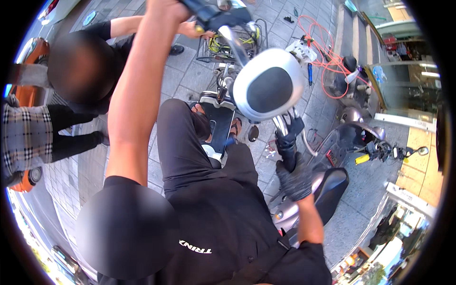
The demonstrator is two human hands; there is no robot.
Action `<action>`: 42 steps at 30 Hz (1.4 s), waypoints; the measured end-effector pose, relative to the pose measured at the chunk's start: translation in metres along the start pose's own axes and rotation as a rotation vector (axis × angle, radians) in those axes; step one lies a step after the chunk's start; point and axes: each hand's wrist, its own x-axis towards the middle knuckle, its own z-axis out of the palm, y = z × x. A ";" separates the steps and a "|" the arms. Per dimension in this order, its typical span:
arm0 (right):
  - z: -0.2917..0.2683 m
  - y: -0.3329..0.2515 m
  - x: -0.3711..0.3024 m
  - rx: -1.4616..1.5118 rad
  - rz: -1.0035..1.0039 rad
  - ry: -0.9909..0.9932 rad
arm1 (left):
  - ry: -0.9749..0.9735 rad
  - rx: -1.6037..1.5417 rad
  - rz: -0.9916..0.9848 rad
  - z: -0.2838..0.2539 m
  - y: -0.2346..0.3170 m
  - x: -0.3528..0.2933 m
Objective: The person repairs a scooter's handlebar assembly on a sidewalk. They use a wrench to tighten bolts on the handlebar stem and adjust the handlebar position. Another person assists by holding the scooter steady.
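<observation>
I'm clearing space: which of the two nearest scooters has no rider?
The pinkish-grey scooter at right, its black seat bare; the straddled scooter has a silver-rimmed console.

The person's left hand (172,6) is cut off by the top edge, its fingers out of sight, while the gloved right hand (293,180) is so blurred that its hold on the black handgrip (287,147) cannot be read. A round blur hides a co-worker's head (80,70). The plaid garment (27,135) of another person runs into the dark left rim, and a black item (289,19) near the orange hose (327,63) is too small to tell.
</observation>
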 end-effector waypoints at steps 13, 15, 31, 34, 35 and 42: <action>-0.152 -0.133 0.180 -0.934 -0.708 0.156 | 0.301 -0.444 0.338 -0.175 -0.015 -0.266; -0.155 -0.168 0.237 -0.946 -0.928 0.229 | 0.591 -0.492 0.139 -0.158 -0.035 -0.329; -0.020 -0.005 0.001 -0.229 -0.150 -0.151 | 0.009 0.352 -0.091 0.001 0.030 -0.002; 0.000 0.009 -0.010 -0.072 -0.247 -0.066 | -0.132 0.360 -0.139 0.007 0.023 0.010; -0.010 0.010 -0.002 -0.130 -0.260 -0.019 | -0.050 0.354 -0.084 -0.015 0.035 0.010; -0.133 -0.022 0.194 -0.627 -0.752 0.330 | 0.541 -0.145 0.091 -0.106 0.021 -0.220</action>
